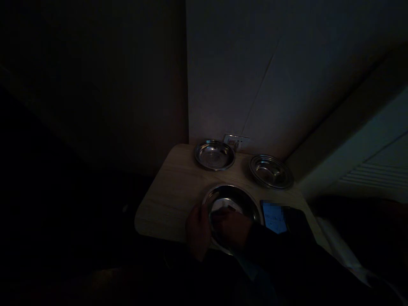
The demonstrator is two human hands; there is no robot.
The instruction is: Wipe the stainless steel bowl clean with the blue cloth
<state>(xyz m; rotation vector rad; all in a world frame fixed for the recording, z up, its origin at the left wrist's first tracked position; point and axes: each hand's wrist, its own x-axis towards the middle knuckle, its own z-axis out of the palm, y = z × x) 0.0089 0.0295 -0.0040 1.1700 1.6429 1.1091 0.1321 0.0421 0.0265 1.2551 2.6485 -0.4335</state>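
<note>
Pale wooden counter (165,191) with rounded corners carries all the things, and the light is very low. At its near edge the left hand (198,231) is clamped on the left rim of a large round steel bowl (247,202), with the fingers curled around the rim. The bowl stands flat on the counter.

Well beyond the left hand, near the wall, sits a small shallow round steel dish (214,155), apart from the big bowl.

Just right of the left hand, the right hand (232,227) lies inside the large bowl, over its near part, and a dark sleeve follows behind it. I cannot tell if its fingers are together or apart, because it is too dark. Just beyond this hand a whitish patch (225,205) shows on the bowl's bottom; cloth or reflection, this is not clear. Far beyond it, a white wall socket (236,141) sits low on the wall.

Beyond and to the right of the right hand stands a second shallow steel dish with a wide rim (270,171). Right of the right hand, just beside the bowl, lies a dark phone with a lit blue screen (274,216).
</note>
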